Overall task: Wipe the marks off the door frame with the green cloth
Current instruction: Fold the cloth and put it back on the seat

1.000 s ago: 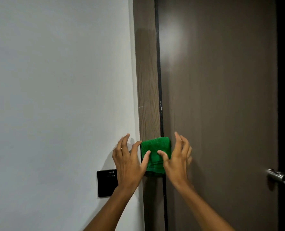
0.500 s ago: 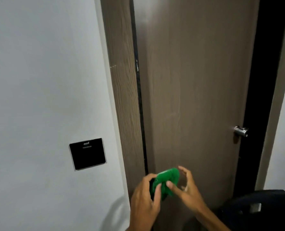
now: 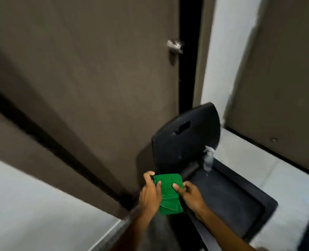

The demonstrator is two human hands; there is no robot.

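Both hands hold the folded green cloth (image 3: 168, 193) low in the head view, away from the wall. My left hand (image 3: 150, 192) grips its left edge with the thumb on top. My right hand (image 3: 188, 194) pinches its right edge. The brown wooden door frame (image 3: 47, 160) slants across the lower left, with a dark gap between it and the brown door (image 3: 95, 69). No marks can be made out on the frame in this blurred view.
A black chair (image 3: 184, 142) with a seat stands just right of the hands, against the door. A clear spray bottle (image 3: 209, 160) stands on the seat. A metal door handle (image 3: 174, 47) sits high up. White wall (image 3: 23, 205) fills the lower left.
The hands took the cloth off the frame and brought it down low. The view swung down and right, so the chair and bottle came into sight.
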